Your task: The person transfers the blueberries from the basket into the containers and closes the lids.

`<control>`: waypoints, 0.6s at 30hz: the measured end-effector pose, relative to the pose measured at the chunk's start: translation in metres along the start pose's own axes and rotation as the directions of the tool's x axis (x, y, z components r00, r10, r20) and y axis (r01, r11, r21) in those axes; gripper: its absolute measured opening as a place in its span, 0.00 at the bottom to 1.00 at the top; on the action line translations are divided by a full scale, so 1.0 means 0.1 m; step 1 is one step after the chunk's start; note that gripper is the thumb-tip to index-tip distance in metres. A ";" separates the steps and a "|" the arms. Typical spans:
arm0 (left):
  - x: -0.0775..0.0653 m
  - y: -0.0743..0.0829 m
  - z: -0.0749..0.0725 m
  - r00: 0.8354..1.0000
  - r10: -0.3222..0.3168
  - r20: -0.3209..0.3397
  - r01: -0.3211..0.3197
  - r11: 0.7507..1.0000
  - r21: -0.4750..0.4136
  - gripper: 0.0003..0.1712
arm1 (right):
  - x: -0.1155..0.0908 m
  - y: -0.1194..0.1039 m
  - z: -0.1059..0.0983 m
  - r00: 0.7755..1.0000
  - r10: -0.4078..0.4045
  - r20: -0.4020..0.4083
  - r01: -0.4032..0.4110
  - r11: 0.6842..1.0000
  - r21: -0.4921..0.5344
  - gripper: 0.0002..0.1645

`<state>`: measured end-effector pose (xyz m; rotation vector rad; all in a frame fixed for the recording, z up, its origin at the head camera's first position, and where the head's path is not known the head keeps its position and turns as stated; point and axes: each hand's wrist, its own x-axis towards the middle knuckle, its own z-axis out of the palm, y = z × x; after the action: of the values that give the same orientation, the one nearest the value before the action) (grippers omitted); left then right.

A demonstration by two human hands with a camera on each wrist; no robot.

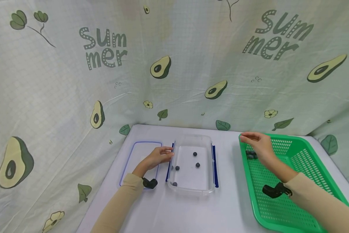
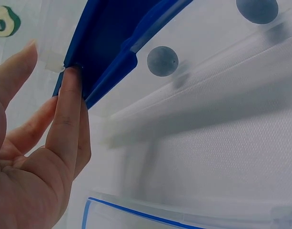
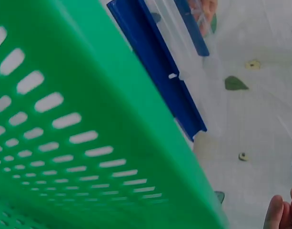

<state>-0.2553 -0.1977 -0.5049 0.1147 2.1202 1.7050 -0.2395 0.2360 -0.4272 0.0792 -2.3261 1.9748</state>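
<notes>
A clear plastic container (image 1: 191, 191) with dark blue side flaps stands mid-table, holding several blueberries (image 1: 197, 165). My left hand (image 1: 159, 156) is at its left side. In the left wrist view, its fairly straight fingers (image 2: 65, 114) touch the end of the blue flap (image 2: 107, 43), thumb apart. Over the far left corner of a green basket (image 1: 251, 197) hovers my right hand (image 1: 259, 145), fingertips close together and no berry showing between them. Only the fingertips (image 3: 274, 212) enter the right wrist view. Below that hand, more dark blueberries (image 1: 251, 155) lie in the basket.
Left of the container lies a clear lid (image 1: 130, 158) with a blue edge seal. The basket's raised rim (image 1: 254, 210) borders the right side. A printed avocado cloth (image 1: 186, 97) hangs behind the white table (image 1: 226, 207).
</notes>
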 end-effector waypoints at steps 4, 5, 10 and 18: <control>-0.01 0.00 0.00 1.000 0.000 0.000 0.000 1.000 0.001 0.30 | 0.00 0.08 -0.17 0.999 0.011 -0.032 -0.009 0.997 0.072 0.10; -0.02 0.00 0.00 1.000 0.000 0.000 0.000 1.000 0.002 0.30 | 0.00 0.11 -0.21 0.999 0.009 -0.039 -0.006 0.998 0.067 0.08; -0.03 0.00 0.00 1.000 0.006 0.000 -0.006 1.000 0.009 0.30 | -0.01 0.26 -0.35 0.997 0.004 -0.076 -0.004 1.000 -0.007 0.07; -0.01 0.00 0.00 1.000 0.010 0.007 -0.010 1.000 0.012 0.31 | -0.05 0.51 -0.47 0.991 -0.002 -0.132 -0.028 0.974 -0.224 0.26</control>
<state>-0.2543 -0.1980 -0.5045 0.1350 2.1290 1.6950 -0.2379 0.2902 -0.4702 -0.0793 -2.4498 1.6512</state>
